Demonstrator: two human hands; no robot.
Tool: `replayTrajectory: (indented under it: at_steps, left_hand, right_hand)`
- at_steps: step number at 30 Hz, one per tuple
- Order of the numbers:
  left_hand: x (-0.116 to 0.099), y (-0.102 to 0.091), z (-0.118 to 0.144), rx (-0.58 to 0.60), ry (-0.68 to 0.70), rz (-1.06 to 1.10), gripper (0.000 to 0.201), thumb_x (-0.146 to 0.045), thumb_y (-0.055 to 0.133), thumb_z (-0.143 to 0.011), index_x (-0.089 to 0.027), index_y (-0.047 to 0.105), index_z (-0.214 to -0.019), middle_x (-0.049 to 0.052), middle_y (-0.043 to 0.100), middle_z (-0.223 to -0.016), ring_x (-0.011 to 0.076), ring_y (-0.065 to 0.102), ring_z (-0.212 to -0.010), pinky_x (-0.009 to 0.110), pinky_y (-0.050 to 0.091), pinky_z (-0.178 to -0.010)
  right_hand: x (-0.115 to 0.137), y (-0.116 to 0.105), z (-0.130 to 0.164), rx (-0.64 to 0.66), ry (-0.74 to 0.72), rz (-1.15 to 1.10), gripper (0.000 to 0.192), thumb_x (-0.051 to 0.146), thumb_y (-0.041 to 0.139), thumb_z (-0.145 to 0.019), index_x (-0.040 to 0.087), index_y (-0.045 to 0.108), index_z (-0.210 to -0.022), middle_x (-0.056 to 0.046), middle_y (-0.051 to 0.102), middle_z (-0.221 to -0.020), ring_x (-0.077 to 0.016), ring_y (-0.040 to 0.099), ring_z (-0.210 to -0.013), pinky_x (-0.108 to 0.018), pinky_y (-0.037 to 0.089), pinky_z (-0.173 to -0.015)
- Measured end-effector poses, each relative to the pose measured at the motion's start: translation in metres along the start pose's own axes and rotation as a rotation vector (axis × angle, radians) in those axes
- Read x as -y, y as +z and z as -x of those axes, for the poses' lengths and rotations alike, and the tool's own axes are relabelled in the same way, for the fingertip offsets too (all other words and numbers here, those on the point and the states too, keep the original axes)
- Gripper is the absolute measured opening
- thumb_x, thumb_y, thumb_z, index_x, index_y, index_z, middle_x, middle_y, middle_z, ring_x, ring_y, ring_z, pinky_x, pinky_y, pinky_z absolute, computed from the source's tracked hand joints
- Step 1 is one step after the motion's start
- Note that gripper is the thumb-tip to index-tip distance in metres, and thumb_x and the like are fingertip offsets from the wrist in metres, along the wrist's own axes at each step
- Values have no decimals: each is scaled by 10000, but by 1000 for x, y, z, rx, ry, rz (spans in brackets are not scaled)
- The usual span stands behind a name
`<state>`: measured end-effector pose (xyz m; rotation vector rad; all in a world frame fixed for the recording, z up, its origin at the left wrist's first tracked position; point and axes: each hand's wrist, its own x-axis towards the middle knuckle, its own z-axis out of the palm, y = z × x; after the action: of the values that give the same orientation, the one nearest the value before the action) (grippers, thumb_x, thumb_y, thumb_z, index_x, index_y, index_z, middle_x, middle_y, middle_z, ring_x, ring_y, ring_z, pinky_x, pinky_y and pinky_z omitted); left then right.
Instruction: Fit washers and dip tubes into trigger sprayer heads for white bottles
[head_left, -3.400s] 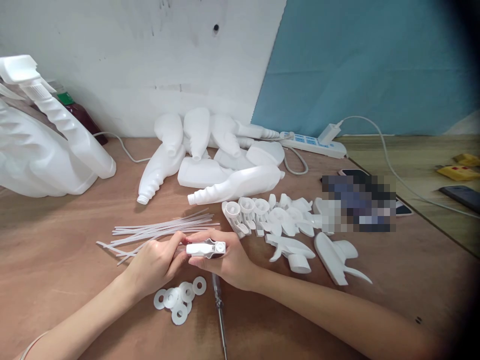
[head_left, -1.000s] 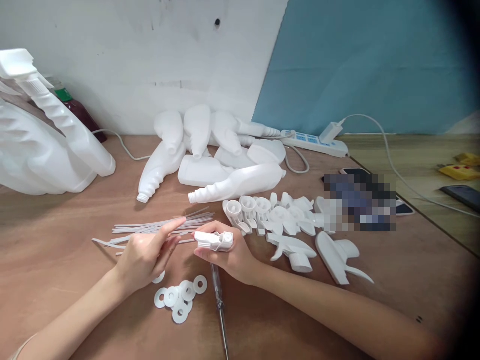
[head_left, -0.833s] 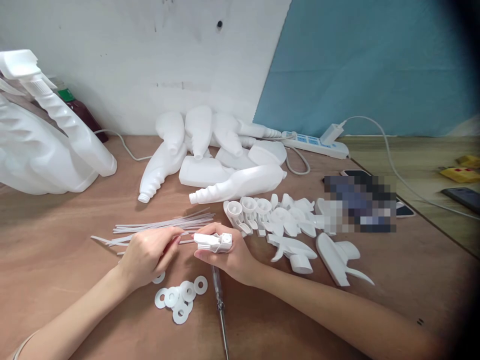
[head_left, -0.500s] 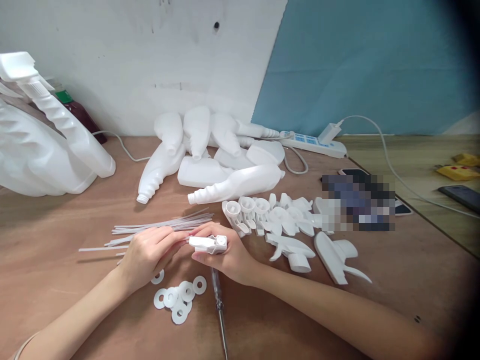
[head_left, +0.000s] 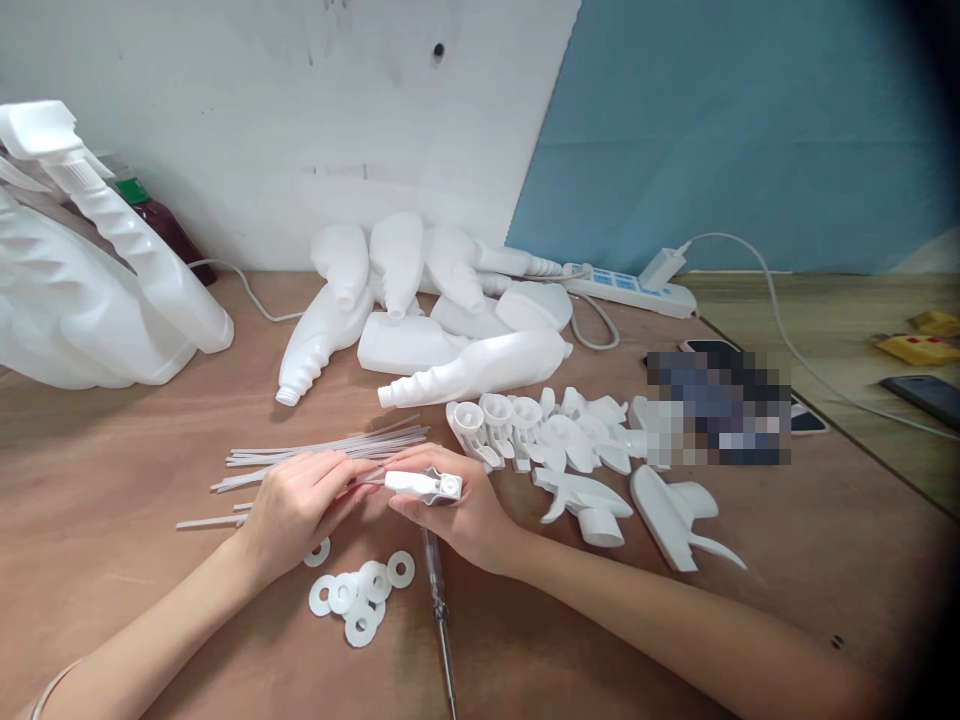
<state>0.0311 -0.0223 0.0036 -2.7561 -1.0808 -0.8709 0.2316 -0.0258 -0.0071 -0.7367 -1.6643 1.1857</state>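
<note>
While both forearms rest on the brown table (head_left: pixel 112 600), the head view shows the right hand (head_left: pixel 457 515) clenched around a small white spray head (head_left: pixel 424 485), held level just above the tabletop. The left hand (head_left: pixel 296 510) pinches a thin clear tube (head_left: pixel 360 483) between its fingertips, the tube's end meeting the spray head's left tip. Behind the left hand lies a loose bundle of more tubes (head_left: pixel 330 448). Just below the hands, a cluster of white washers (head_left: pixel 360 600) sits flat on the table, with a screwdriver (head_left: pixel 439 600) beside it, pointing toward the person. To the right lies a heap of spray triggers (head_left: pixel 570 440). Farther back, empty white bottles (head_left: pixel 442 330) lie in a pile near a power strip (head_left: pixel 626 288).
</note>
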Motion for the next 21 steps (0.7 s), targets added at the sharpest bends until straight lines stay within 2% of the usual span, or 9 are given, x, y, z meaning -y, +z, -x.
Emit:
replayTrajectory:
  at_steps: [5, 8, 15, 21]
  left_hand:
    - [2, 1, 1, -4, -71, -30, 118, -163, 502, -845, -147, 580, -933, 31, 616, -753, 137, 539, -644, 253, 400, -580]
    - [3, 2, 1, 7, -87, -35, 125, -171, 482, -854, -147, 579, -930, 37, 614, -776, 146, 541, -674, 264, 398, -604]
    - [5, 3, 2, 68, -89, -44, 127, -173, 461, -869, -155, 586, -862, 38, 604, -763, 155, 521, -690, 275, 370, -604]
    - [7, 4, 2, 68, -93, -38, 170, -156, 495, -847, -137, 569, -999, 75, 601, -868, 184, 522, -781, 295, 381, -648]
  right_hand:
    - [2, 0, 2, -152, 18, 104, 128, 213, 617, -778, 201, 621, -906, -47, 634, -972, -178, 594, -954, -324, 470, -849]
    - [4, 0, 5, -205, -29, 191, 113, 209, 624, -766, 202, 620, -879, -57, 602, -975, -185, 581, -960, -343, 458, -866]
    - [8, 2, 8, -203, -138, 294, 163, 230, 632, -753, 216, 607, -913, -78, 548, -1008, -221, 511, -1046, -388, 442, -884]
    - [10, 1, 10, -166, -248, 274, 209, 183, 561, -752, 192, 570, -961, -68, 568, -880, -209, 507, -947, -370, 457, -814]
